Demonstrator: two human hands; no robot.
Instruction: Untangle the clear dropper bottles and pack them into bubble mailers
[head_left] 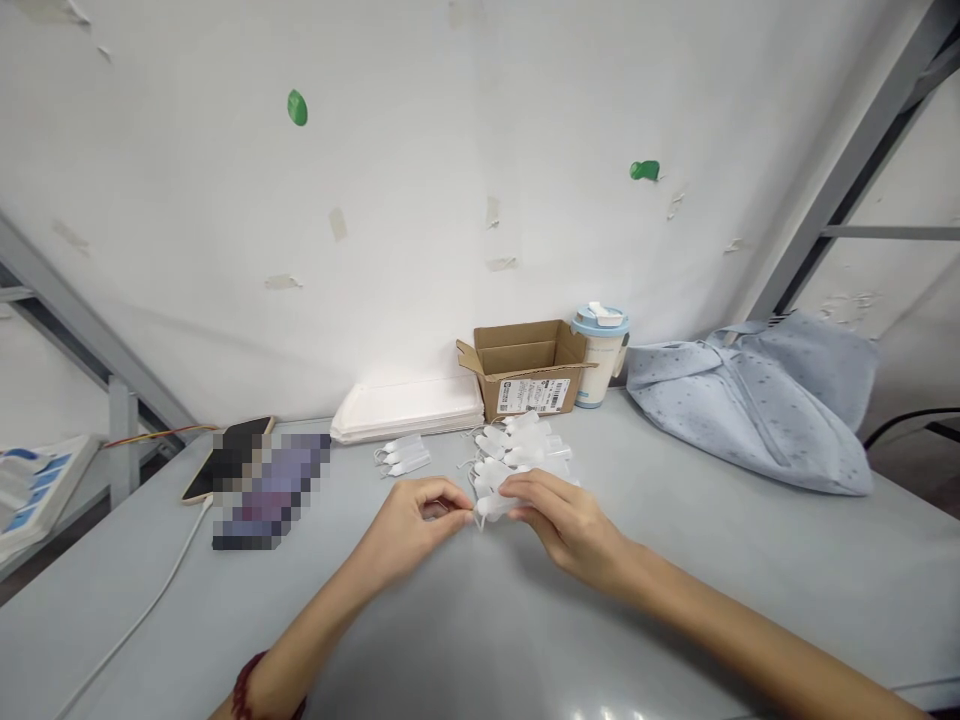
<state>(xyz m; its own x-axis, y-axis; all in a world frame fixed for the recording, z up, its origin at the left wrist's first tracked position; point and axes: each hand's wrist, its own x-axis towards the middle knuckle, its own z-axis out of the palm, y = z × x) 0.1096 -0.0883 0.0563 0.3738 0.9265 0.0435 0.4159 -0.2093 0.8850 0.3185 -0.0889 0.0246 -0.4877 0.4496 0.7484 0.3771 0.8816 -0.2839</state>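
Note:
My right hand [570, 520] pinches a small white translucent tube [491, 505] with a thin looped cord at its narrow end. Thumb and forefinger of my left hand [420, 525] are closed together at that narrow end, by the cord; what exactly they grip is too small to make out. Just behind both hands lies a loose pile of similar white tubes [529, 440], partly hidden by my right fingers. Off to the left, three more tubes [405, 457] rest side by side on the grey table [420, 650].
Along the wall stand a flat white stack [409, 405], an opened cardboard box [525, 380] and a lidded cup [600, 360]. A light blue cloth bag [750, 410] lies at right. At left are a phone [247, 450], a blurred-out object [274, 495] and a white cable [169, 580].

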